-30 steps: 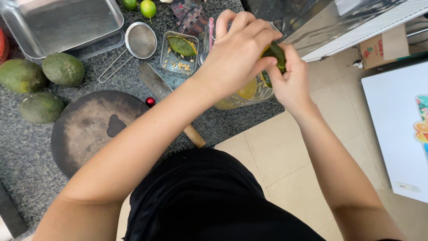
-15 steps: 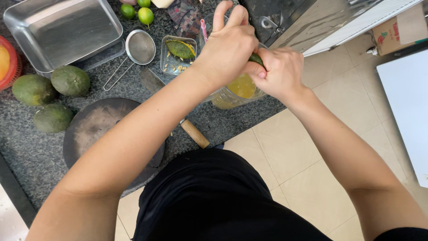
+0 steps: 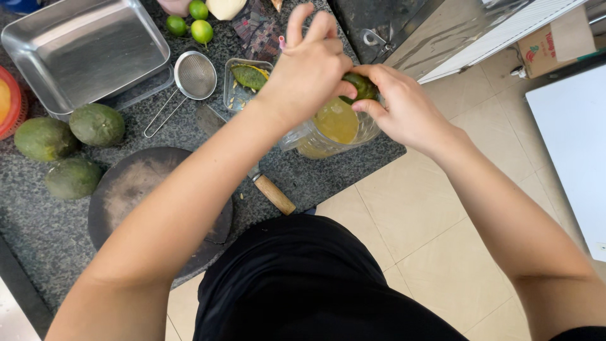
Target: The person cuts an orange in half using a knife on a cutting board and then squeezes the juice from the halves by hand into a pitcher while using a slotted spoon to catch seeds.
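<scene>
Both hands were held over a clear glass jug (image 3: 331,129) of yellow pulp that stood near the front edge of the speckled granite counter (image 3: 38,233). A dark green fruit half (image 3: 361,86) was gripped by the right hand (image 3: 404,110), whose fingers were curled closed around its rind just above the jug's rim. That same fruit was met from the other side by the left hand (image 3: 312,69), which was bent over it with the thumb pressed against the rind and two fingers lifted loosely upward; whether anything else was held in that hand could not be told, since the palm was turned away. Just behind the jug, a small square glass dish (image 3: 247,85) with an emptied green peel in it was seen, and beside that a wire strainer (image 3: 194,76) was laid with its handle pointing toward the person. A large steel tray (image 3: 85,50) was set at the far left of the counter, with three small limes (image 3: 189,22) near its corner. Three whole dark green fruits (image 3: 69,148) were grouped to the left, next to a round dark cutting board (image 3: 136,196). A knife with a wooden handle (image 3: 274,194) was partly hidden beneath the left forearm, its handle reaching the counter's edge above the beige tiled floor (image 3: 404,215).
</scene>
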